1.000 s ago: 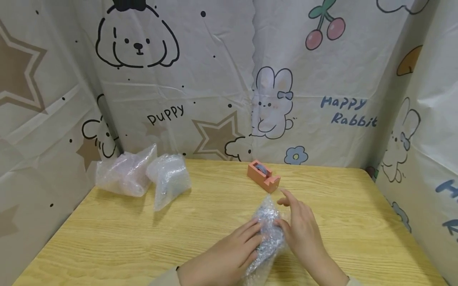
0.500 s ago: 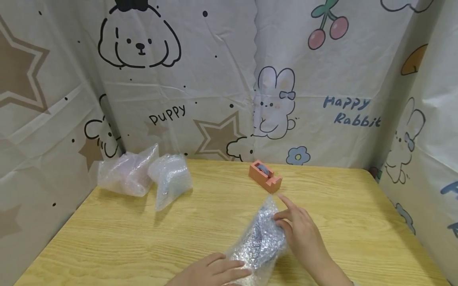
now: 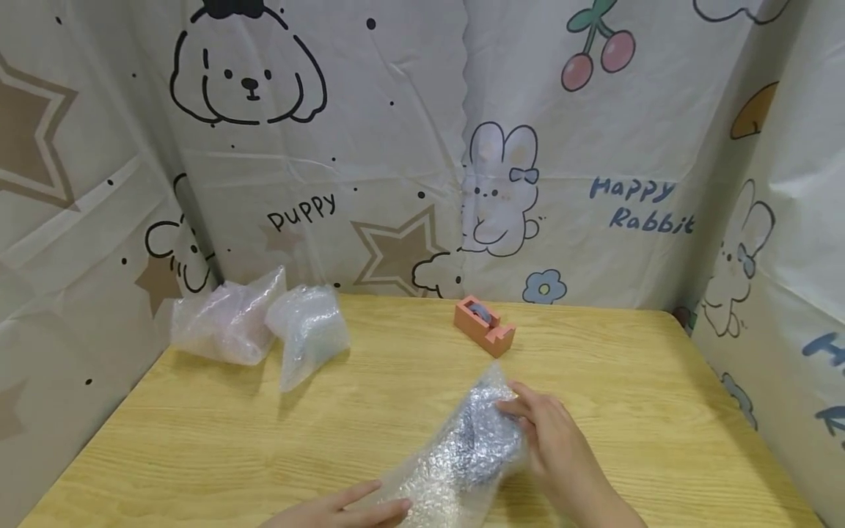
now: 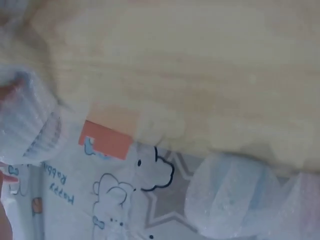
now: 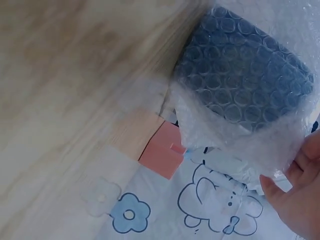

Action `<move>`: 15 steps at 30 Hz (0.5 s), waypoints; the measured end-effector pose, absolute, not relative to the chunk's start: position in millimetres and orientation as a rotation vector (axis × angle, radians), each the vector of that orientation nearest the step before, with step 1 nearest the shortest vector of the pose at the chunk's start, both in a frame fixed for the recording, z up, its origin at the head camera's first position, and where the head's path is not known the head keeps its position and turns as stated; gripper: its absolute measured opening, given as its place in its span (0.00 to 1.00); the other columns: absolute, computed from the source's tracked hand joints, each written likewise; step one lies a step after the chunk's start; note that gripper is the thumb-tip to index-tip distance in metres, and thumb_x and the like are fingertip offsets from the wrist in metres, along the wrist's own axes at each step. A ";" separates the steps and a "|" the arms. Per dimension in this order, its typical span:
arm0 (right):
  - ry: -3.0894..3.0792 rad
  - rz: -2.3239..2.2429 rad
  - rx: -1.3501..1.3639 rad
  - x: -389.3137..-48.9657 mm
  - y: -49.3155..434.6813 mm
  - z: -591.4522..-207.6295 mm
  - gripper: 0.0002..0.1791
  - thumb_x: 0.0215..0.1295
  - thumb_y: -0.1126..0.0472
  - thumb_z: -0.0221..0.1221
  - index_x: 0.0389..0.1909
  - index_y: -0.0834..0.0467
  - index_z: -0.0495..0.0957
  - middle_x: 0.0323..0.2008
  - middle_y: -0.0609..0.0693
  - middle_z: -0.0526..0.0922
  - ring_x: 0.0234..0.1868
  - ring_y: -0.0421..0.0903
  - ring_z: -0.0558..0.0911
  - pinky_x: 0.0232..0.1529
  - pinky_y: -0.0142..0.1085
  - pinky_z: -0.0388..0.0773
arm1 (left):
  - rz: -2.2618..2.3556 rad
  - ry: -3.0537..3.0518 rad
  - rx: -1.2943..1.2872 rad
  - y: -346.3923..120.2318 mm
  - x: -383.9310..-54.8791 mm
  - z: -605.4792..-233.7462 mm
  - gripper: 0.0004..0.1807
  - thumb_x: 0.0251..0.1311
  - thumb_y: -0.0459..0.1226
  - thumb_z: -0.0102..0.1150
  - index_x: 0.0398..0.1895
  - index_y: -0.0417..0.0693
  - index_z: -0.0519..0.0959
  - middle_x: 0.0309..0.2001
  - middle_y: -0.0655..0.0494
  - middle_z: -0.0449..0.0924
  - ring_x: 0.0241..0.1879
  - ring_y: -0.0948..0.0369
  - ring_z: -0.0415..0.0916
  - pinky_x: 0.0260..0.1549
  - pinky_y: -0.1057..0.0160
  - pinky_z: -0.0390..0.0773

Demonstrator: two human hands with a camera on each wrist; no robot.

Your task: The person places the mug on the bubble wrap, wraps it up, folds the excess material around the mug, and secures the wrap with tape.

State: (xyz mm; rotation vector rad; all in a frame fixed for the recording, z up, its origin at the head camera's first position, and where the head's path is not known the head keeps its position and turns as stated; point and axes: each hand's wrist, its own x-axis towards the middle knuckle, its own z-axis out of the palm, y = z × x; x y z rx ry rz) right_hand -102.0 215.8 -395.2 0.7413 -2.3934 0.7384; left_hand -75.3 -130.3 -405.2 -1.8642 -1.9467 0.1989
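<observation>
A bubble-wrapped bundle [image 3: 472,440] lies slantwise at the front of the table, its wrap spread wide toward the near edge. Through the bubbles a dark blue item [image 5: 245,70] shows in the right wrist view; its kind is hidden by the wrap. My right hand [image 3: 561,447] holds the bundle's upper right side, fingers bent over the wrap. At the lower left, my left hand [image 3: 350,510] has its fingers extended along the loose edge of the wrap. Part of the bundle [image 4: 30,125] also appears at the left of the left wrist view.
An orange tape dispenser [image 3: 485,326] with a tape roll stands just beyond the bundle. Two other bubble-wrapped packages [image 3: 227,319] [image 3: 309,334] sit at the back left of the wooden table [image 3: 264,433]. Printed cloth [image 3: 396,132] encloses the back and sides.
My left hand has slid down and left from the bundle's middle, and the wrap now lies more spread. My right hand's raised fingers have come down onto the bundle's upper side.
</observation>
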 end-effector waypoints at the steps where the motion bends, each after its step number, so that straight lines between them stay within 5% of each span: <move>1: -2.401 0.752 0.743 -101.1 216.2 -395.6 0.34 0.59 0.80 0.57 0.67 0.63 0.65 0.50 0.40 0.84 0.53 0.46 0.78 0.61 0.27 0.63 | 0.209 -1.942 -1.869 -131.3 -76.1 -404.4 0.30 0.77 0.53 0.36 0.77 0.55 0.58 0.74 0.49 0.59 0.75 0.58 0.51 0.75 0.54 0.41; 10: -2.453 0.888 0.806 -98.1 224.8 -397.1 0.31 0.66 0.76 0.57 0.69 0.63 0.63 0.56 0.40 0.81 0.56 0.45 0.76 0.59 0.21 0.68 | 0.249 -1.847 -1.930 -136.3 -73.2 -401.5 0.27 0.77 0.40 0.34 0.77 0.50 0.58 0.75 0.44 0.55 0.74 0.53 0.53 0.70 0.52 0.59; 15: -2.483 0.909 0.818 -97.2 229.7 -395.7 0.36 0.65 0.72 0.61 0.72 0.58 0.60 0.59 0.38 0.79 0.60 0.45 0.75 0.65 0.20 0.56 | 0.353 -1.723 -1.901 -131.1 -75.6 -400.5 0.26 0.77 0.39 0.34 0.75 0.46 0.61 0.71 0.39 0.62 0.72 0.48 0.58 0.68 0.50 0.62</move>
